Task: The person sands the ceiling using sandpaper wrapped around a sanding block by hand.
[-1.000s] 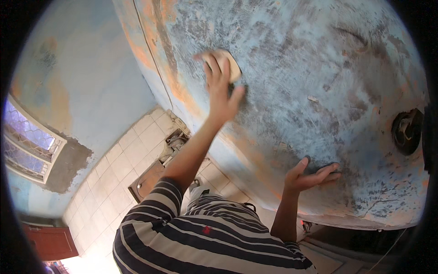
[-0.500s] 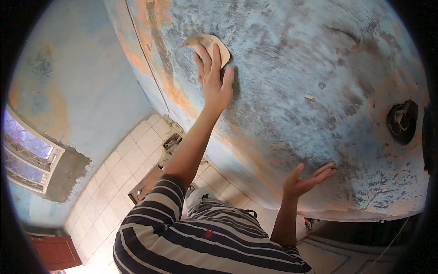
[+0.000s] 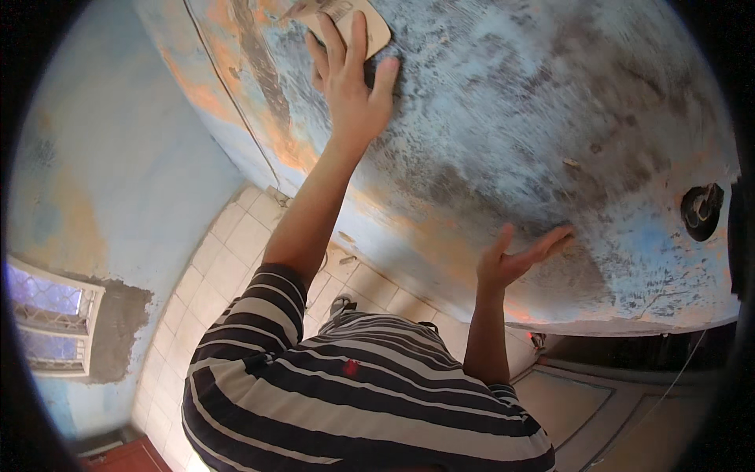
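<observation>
High on the blue, patchy wall (image 3: 487,102), my left hand (image 3: 355,101) presses a cream sheet of sandpaper (image 3: 375,33) with print on its back. Its fingers lie stretched over the sheet, thumb set apart on the right, and the sheet's far edge runs up to the top of the picture. Lower and to the right, my right hand (image 3: 510,263) is open with nothing in it. Its fingers point right along the wall and its thumb sticks up; whether the palm touches the surface is hard to tell.
A dark round hole with wires (image 3: 701,212) opens in the wall at right. A thin cable (image 3: 228,86) runs down the wall at left. A barred window (image 3: 55,315) sits in the left wall. Pale floor tiles (image 3: 212,259) lie below, and a red-brown wooden piece (image 3: 130,458) stands lower left.
My left hand and the sandpaper have moved up and slightly left in the picture. My right hand appears higher too, still open. The whole view has shifted a little.
</observation>
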The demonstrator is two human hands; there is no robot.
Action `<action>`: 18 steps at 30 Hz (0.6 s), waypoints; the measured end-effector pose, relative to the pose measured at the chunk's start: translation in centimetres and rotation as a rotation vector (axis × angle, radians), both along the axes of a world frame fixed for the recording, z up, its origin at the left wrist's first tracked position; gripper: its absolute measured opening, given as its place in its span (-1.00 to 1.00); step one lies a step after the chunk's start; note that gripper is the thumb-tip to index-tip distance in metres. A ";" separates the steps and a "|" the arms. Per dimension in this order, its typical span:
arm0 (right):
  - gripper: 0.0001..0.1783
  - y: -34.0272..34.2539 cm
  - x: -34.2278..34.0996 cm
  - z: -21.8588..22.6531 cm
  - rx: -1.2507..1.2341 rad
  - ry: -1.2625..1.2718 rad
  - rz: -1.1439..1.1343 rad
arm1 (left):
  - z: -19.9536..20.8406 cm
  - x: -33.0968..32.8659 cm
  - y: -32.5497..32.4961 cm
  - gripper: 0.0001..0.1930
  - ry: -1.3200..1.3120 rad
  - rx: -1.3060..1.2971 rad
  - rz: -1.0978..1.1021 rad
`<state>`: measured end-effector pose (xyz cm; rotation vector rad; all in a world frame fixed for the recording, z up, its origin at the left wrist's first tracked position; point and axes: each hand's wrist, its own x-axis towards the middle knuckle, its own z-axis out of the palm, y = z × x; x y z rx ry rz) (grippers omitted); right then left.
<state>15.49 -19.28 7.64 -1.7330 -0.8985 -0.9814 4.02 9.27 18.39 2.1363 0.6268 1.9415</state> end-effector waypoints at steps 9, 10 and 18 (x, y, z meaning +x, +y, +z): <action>-0.14 4.8 -2.2 0.1 -0.032 -0.015 -0.215 | -18.7 -2.8 -7.6 -0.28 0.582 -0.093 -0.134; -0.14 5.1 -1.9 -0.4 -0.039 -0.034 -0.250 | -17.9 -2.6 -5.9 -0.27 0.483 -0.083 -0.120; -0.11 6.4 -5.1 -1.3 0.062 0.131 -0.189 | 1.7 -3.1 6.1 -0.24 -0.043 0.196 -0.021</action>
